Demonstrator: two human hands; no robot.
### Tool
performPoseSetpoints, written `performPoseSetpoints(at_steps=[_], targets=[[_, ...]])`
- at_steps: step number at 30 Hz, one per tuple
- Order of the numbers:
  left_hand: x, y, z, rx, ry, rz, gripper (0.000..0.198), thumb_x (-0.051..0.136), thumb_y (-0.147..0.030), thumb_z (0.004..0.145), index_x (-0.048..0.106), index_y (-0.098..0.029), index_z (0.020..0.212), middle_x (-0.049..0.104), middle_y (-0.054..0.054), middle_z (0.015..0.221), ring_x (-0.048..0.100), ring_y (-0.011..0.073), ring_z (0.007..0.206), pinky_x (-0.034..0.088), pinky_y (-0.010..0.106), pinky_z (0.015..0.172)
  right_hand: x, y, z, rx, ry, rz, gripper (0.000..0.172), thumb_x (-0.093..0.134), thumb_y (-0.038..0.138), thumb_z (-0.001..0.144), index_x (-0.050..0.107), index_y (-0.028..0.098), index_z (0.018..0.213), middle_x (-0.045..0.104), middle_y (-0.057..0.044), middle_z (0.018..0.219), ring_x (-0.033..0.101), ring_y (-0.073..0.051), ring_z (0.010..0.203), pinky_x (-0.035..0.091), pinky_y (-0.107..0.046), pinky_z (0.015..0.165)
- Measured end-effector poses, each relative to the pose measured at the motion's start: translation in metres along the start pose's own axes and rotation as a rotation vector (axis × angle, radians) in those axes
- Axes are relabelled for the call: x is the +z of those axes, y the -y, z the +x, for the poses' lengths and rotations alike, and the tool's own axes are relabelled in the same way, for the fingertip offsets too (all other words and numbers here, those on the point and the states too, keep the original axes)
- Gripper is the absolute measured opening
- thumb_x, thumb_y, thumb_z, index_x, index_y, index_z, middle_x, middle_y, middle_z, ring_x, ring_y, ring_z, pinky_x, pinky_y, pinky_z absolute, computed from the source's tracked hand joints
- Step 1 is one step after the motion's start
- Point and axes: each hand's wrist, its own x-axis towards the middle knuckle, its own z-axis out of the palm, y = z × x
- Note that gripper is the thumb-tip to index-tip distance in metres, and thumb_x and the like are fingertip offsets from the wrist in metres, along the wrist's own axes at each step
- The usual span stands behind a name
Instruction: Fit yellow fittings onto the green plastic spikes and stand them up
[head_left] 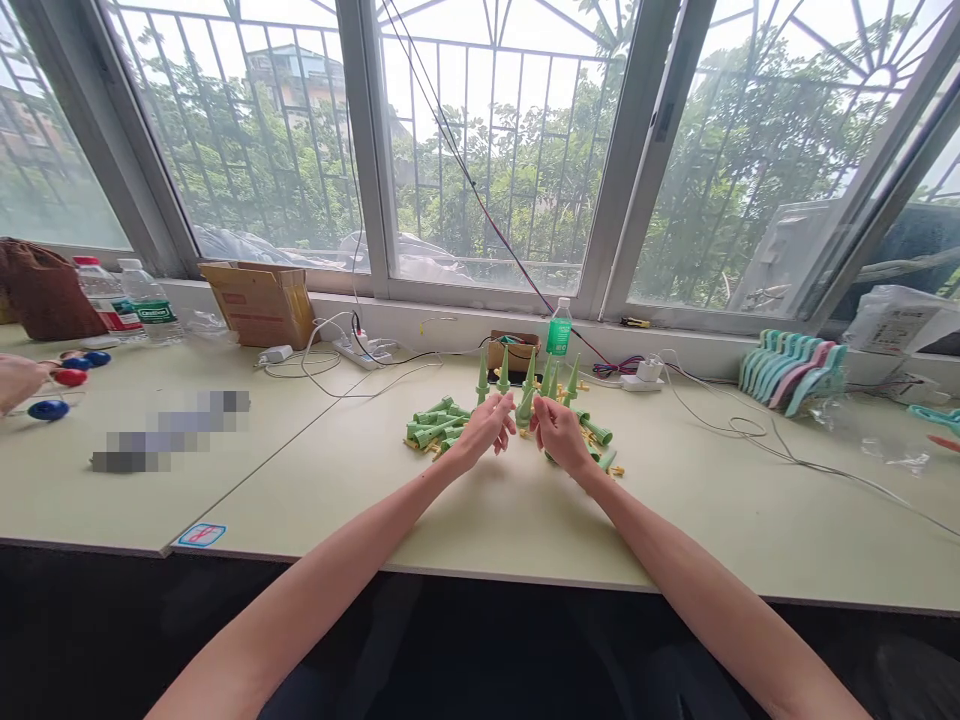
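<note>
Both of my hands hover close together over the middle of the table. My left hand (489, 424) is curled, its thumb and fingers drawn together. My right hand (559, 432) is closed, facing it. Between the two sets of fingertips shows a green pointed plastic piece (524, 409); which hand grips it, if either, is unclear. Behind them several green cones (482, 380) stand upright in a row. A pile of green tubular pieces (439, 424) lies beside my left hand, with small yellow parts among them. More green pieces (598, 430) lie beside my right hand.
A green-labelled bottle (559, 328) and a small open box (513, 352) stand behind the cones. White cables (750, 425) and hangers (791, 368) lie to the right. A cardboard box (259, 305) is back left. Another person's hand (21, 382) is near coloured balls (71, 377).
</note>
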Motion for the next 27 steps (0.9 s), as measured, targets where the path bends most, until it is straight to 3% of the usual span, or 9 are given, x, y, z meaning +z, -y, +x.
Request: performPoseSetpoints(at_steps=[4, 9, 21, 27], targets=[[0.0023, 0.0003, -0.0021, -0.102, 0.172, -0.097, 0.05, 0.045, -0.069, 0.082, 0.044, -0.019, 0.088, 0.057, -0.001, 0.064, 0.048, 0.0087, 0.041, 0.035, 0.021, 0.039, -0.0004, 0.0007, -0.0005, -0.043, 0.018, -0.002, 0.048, 0.033, 0.057, 0.095, 0.043, 0.02, 0.066, 0.056, 0.002, 0.057, 0.045, -0.009, 0.036, 0.036, -0.023, 0.047], [0.0017, -0.0022, -0.0034, -0.05, 0.226, -0.171, 0.046, 0.052, -0.064, 0.081, 0.047, -0.019, 0.089, 0.055, 0.0, 0.066, 0.049, 0.008, 0.046, 0.036, 0.021, 0.042, 0.0002, -0.0007, -0.0002, -0.048, 0.046, 0.001, 0.047, 0.033, 0.056, 0.095, 0.044, 0.02, 0.066, 0.057, 0.002, 0.059, 0.047, -0.009, 0.038, 0.037, -0.023, 0.047], [-0.0019, -0.0045, -0.0036, 0.025, 0.176, -0.158, 0.047, 0.061, -0.057, 0.078, 0.049, -0.018, 0.102, 0.06, 0.002, 0.077, 0.051, 0.0073, 0.048, 0.037, 0.02, 0.041, 0.0005, -0.0013, -0.0009, -0.002, 0.086, 0.002, 0.046, 0.031, 0.058, 0.093, 0.043, 0.021, 0.07, 0.057, 0.002, 0.062, 0.047, -0.009, 0.038, 0.036, -0.022, 0.042], [-0.0028, -0.0052, -0.0034, 0.064, 0.098, -0.09, 0.048, 0.066, -0.049, 0.078, 0.049, -0.019, 0.11, 0.053, -0.003, 0.071, 0.052, 0.0069, 0.045, 0.04, 0.02, 0.04, -0.0002, 0.0016, -0.0025, -0.024, 0.098, -0.029, 0.044, 0.03, 0.057, 0.094, 0.043, 0.022, 0.072, 0.054, 0.004, 0.053, 0.045, -0.009, 0.036, 0.037, -0.022, 0.046]])
